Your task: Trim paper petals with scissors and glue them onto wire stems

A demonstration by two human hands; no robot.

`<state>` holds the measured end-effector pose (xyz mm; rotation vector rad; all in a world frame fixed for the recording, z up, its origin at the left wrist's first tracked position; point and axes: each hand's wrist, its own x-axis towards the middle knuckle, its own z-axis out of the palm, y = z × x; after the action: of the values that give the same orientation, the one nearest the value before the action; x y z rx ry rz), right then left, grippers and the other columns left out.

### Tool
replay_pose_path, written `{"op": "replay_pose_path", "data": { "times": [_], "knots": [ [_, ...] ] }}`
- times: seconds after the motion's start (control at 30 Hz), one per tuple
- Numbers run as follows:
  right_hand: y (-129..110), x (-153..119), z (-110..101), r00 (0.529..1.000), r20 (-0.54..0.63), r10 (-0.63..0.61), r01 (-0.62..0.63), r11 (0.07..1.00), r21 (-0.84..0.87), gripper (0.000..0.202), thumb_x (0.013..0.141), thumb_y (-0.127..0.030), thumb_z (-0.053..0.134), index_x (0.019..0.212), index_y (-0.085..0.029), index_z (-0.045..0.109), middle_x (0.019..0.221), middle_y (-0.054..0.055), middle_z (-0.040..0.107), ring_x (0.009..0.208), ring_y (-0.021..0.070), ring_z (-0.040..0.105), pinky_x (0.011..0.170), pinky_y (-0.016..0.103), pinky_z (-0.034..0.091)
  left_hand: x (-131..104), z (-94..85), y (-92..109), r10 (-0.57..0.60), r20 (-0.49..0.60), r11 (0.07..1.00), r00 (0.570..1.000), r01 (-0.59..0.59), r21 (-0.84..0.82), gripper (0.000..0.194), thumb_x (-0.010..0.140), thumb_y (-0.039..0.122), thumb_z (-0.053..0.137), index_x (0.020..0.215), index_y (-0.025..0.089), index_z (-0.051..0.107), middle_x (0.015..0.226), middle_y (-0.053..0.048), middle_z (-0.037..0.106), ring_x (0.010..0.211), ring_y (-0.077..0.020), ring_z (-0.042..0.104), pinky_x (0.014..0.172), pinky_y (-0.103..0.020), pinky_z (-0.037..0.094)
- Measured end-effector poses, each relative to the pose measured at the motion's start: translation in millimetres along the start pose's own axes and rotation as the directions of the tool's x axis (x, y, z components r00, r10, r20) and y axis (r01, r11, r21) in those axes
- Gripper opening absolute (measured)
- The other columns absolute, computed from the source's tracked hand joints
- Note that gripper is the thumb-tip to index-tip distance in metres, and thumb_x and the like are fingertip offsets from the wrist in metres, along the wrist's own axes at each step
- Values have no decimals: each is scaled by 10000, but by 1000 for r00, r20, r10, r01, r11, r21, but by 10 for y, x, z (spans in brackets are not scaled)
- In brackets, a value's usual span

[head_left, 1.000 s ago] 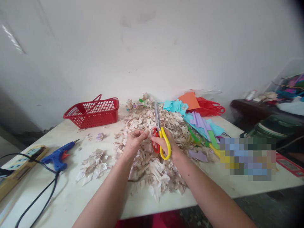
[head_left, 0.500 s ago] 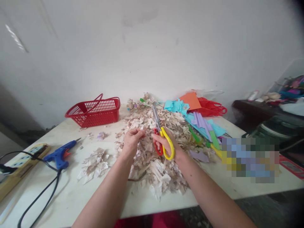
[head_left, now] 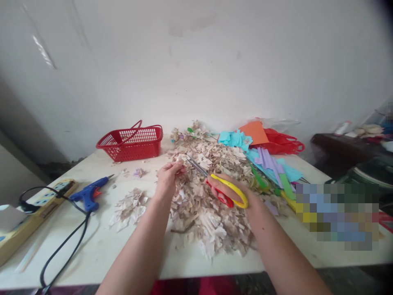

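My right hand (head_left: pixel 225 188) is closed round the handles of a pair of scissors (head_left: pixel 235 191), one loop yellow and the other red. Their metal blades point up and left over a wide heap of pale, crumpled paper scraps (head_left: pixel 211 223). At the heap's left side, my left hand (head_left: pixel 168 176) is closed with thumb and fingertips pinched together. Whatever sits in that pinch is too small to make out against the scraps. The blade tips are close to the left fingertips, with a small gap between them.
A red plastic basket (head_left: pixel 132 153) stands at the back left. On the left lie a blue glue gun (head_left: pixel 89 194) with its cord and a power strip (head_left: pixel 39 209). Turquoise paper (head_left: pixel 235 139), an orange sheet (head_left: pixel 254 133) and a red plastic bag (head_left: pixel 281 141) lie at the back right.
The scissors have swung from pointing nearly straight away to pointing up and left, toward my left fingertips. My right hand has shifted right, and the whole view has moved slightly.
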<state>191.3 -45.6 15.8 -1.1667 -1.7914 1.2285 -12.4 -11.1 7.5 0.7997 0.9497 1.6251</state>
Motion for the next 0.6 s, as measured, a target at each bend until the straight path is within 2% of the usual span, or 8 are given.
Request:
{"op": "replay_pose_path", "data": {
  "times": [0.13, 0.33, 0.6],
  "knots": [
    [-91, 4, -60, 989, 131, 75, -56, 989, -138, 381, 685, -556, 535, 651, -181, 478, 471, -44, 410, 368, 62, 322, 335, 206, 236, 59, -86, 43, -43, 13, 999, 999, 43, -26, 163, 528, 206, 691, 619, 108, 599, 636, -48, 646, 599, -129, 608, 641, -247, 499],
    [-127, 51, -51, 982, 184, 44, 21, 941, -337, 347, 699, -478, 552, 607, -170, 419, 548, -40, 375, 468, 63, 319, 412, 194, 254, 98, -131, 57, -109, 36, 989, 993, 112, -97, 74, 578, 125, 635, 627, 101, 584, 657, -69, 666, 617, -152, 636, 629, -261, 525],
    [-123, 71, -62, 974, 227, 0, 87, 923, -374, 304, 699, -435, 552, 608, -153, 485, 533, -39, 396, 491, 72, 335, 441, 196, 249, 141, -167, 26, -195, 50, 978, 980, 198, -71, 44, 604, 69, 600, 641, 82, 580, 651, -92, 664, 577, -150, 636, 582, -240, 539]
  ]
}}
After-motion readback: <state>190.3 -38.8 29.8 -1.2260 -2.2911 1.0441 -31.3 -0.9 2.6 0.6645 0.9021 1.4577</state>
